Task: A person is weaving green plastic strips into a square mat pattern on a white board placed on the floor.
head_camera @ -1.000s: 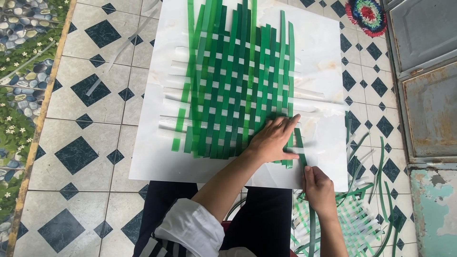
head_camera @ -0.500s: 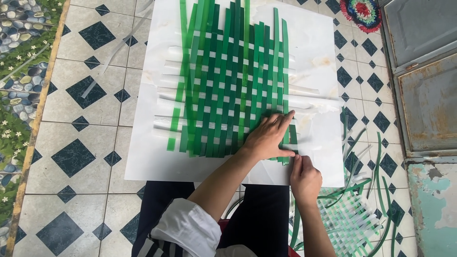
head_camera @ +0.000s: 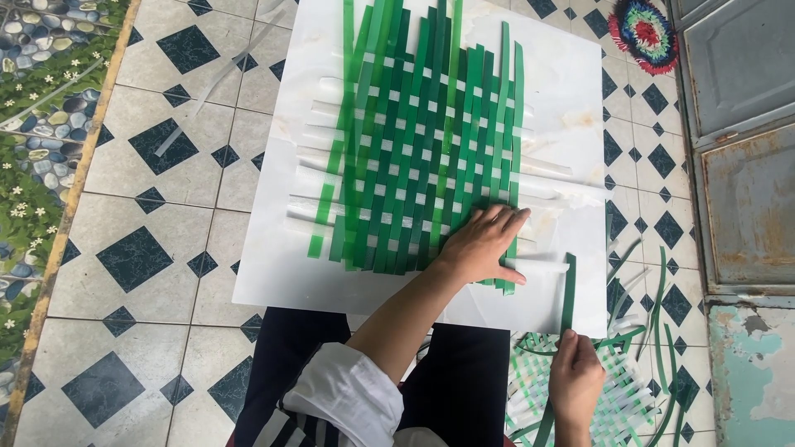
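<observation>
**Weave held flat, strip in right hand**

The left hand (head_camera: 483,244) lies spread, palm down, on the near right corner of the green-and-white mat (head_camera: 418,141). The mat rests on a white board (head_camera: 273,273). The right hand (head_camera: 575,382) pinches a dark green strip (head_camera: 568,281) at the board's near right edge, just beside the mat.

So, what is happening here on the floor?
A person sits over a white board that carries a half-woven mat of green and white strips. The left hand lies flat on the mat's lower right corner. The right hand grips a single loose green strip that stands up beside the mat's right edge, apart from the weave. Another woven piece and spare strips lie on the tiled floor at the right.
</observation>
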